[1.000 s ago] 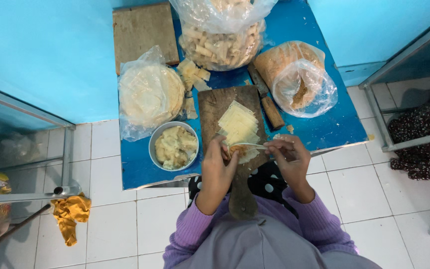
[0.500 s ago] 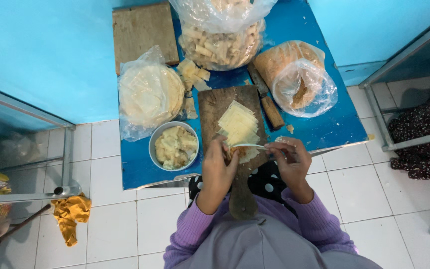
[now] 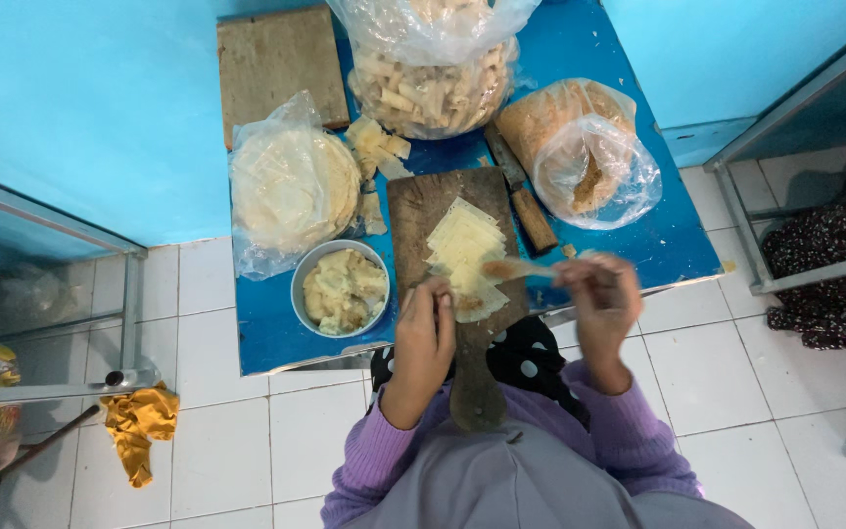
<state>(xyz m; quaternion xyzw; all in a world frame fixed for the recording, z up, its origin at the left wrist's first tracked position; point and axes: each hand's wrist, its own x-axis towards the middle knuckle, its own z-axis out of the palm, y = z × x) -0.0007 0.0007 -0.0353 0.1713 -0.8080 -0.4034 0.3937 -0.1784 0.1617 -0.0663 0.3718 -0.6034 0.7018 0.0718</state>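
Note:
A stack of pale square wrappers [image 3: 464,253] lies on a dark wooden cutting board [image 3: 423,208] on the blue table [image 3: 638,245]. My left hand [image 3: 428,333] rests its fingers on the near corner of the top wrapper, where a small lump of filling sits. In my right hand [image 3: 597,292] is a spoon [image 3: 521,268], its bowl over the wrappers. To the left of the board stands a metal bowl of yellowish filling [image 3: 343,289].
A clear bag of round wrappers [image 3: 291,186] lies at the left. Behind are a big bag of rolled pieces [image 3: 433,83], a bag of brownish crumbs [image 3: 580,147] and a second wooden board [image 3: 281,64]. A knife [image 3: 523,201] lies beside the cutting board. A yellow cloth [image 3: 139,421] lies on the floor.
My right hand has drawn the spoon back to the right, away from the wrapper. My left hand has stayed at the wrapper's near corner.

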